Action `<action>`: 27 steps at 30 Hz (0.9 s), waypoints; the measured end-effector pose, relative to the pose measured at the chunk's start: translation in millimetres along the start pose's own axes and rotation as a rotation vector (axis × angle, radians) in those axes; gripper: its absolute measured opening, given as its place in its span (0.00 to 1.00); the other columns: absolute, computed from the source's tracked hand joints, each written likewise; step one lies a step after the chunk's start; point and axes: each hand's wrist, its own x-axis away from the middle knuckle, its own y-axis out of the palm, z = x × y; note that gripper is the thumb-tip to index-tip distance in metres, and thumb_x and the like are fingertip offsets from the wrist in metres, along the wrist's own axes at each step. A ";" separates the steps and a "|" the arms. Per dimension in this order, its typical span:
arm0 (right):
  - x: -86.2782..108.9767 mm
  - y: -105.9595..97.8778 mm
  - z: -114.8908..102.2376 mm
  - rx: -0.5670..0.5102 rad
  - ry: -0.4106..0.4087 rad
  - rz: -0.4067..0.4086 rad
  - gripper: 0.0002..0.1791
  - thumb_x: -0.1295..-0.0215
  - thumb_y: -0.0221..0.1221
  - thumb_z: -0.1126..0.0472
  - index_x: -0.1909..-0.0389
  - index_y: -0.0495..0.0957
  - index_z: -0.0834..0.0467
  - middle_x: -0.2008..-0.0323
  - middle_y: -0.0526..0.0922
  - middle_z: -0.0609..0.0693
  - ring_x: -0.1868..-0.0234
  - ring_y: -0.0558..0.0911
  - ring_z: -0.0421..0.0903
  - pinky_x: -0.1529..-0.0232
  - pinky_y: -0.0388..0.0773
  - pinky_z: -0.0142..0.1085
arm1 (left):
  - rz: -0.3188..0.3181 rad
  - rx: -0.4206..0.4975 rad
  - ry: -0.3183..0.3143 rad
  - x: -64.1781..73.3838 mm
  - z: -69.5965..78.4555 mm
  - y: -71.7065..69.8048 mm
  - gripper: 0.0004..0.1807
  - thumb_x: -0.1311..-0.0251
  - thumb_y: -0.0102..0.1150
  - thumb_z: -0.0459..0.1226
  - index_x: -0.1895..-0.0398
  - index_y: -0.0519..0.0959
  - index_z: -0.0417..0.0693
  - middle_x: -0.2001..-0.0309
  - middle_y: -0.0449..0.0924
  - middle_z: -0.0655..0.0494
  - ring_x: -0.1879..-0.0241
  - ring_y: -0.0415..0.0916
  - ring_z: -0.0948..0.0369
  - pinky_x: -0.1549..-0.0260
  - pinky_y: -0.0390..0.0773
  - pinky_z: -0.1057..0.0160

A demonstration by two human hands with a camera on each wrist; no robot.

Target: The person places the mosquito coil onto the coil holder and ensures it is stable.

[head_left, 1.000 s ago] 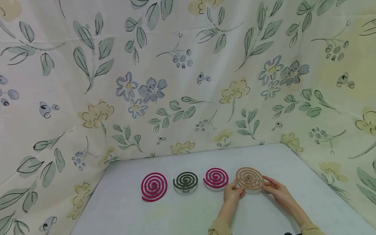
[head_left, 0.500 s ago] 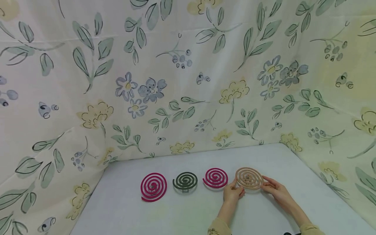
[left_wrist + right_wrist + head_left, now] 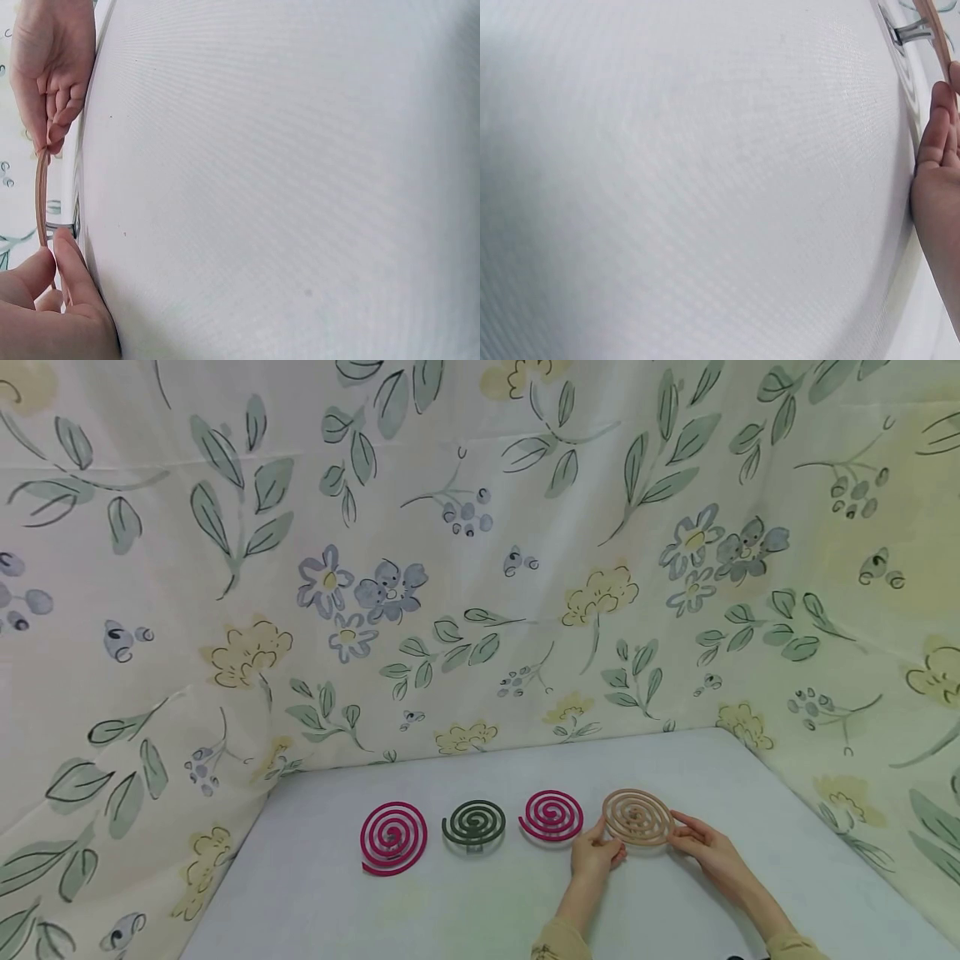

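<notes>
A tan mosquito coil (image 3: 633, 816) lies flat at the right end of a row of coils in the head view. My left hand (image 3: 594, 856) pinches its near left rim between thumb and fingers. On the opposite side, my right hand (image 3: 708, 850) pinches the right rim. From the left wrist, the coil (image 3: 41, 199) appears edge-on, spanning between my left hand (image 3: 66, 311) and right hand (image 3: 56, 67). A small metal stand (image 3: 915, 31) shows beneath the coil in the right wrist view, beside the fingers of my right hand (image 3: 939, 172).
Left of the tan coil are a magenta coil (image 3: 551, 814), a dark green coil (image 3: 474, 821) and another magenta coil (image 3: 392, 837). A bit of stand shows under the green one. The white table (image 3: 465, 910) ends at a floral curtain (image 3: 465, 568) behind and at the sides.
</notes>
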 end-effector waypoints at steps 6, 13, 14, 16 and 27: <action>-0.9 -0.5 2.1 -0.008 -0.019 0.009 0.38 0.35 0.57 0.61 0.31 0.50 0.71 0.63 0.77 0.41 0.62 0.75 0.28 0.58 0.74 0.23 | 0.016 0.010 -0.015 -1.8 -2.0 1.7 0.27 0.50 0.58 0.18 0.42 0.71 0.31 0.83 0.70 0.59 0.80 0.76 0.67 0.72 0.82 0.66; -1.7 -1.2 3.1 -0.009 -0.012 0.006 0.38 0.35 0.57 0.61 0.30 0.50 0.70 0.62 0.75 0.39 0.62 0.75 0.28 0.58 0.73 0.23 | 0.028 -0.006 -0.023 -2.4 -2.7 1.8 0.27 0.50 0.58 0.18 0.42 0.71 0.31 0.82 0.70 0.59 0.80 0.77 0.67 0.73 0.82 0.65; -1.8 -1.1 3.0 -0.009 -0.010 0.006 0.38 0.35 0.57 0.61 0.30 0.50 0.70 0.62 0.75 0.39 0.62 0.75 0.28 0.58 0.73 0.23 | 0.033 -0.001 -0.032 -2.4 -2.3 1.9 0.27 0.50 0.58 0.18 0.42 0.72 0.32 0.82 0.71 0.58 0.80 0.77 0.67 0.72 0.82 0.66; -1.9 -1.0 3.0 -0.008 -0.007 0.006 0.38 0.35 0.57 0.61 0.30 0.50 0.70 0.62 0.75 0.39 0.62 0.75 0.28 0.58 0.73 0.23 | 0.034 -0.006 -0.027 -1.6 -1.9 2.2 0.27 0.50 0.58 0.18 0.42 0.72 0.31 0.82 0.71 0.58 0.80 0.77 0.67 0.72 0.82 0.66; -2.2 -1.9 4.1 0.003 -0.014 -0.003 0.38 0.35 0.57 0.60 0.30 0.51 0.70 0.61 0.75 0.41 0.61 0.74 0.29 0.57 0.73 0.23 | 0.035 -0.001 -0.031 -0.4 0.3 3.7 0.27 0.50 0.58 0.18 0.43 0.72 0.31 0.82 0.70 0.59 0.80 0.76 0.67 0.72 0.83 0.65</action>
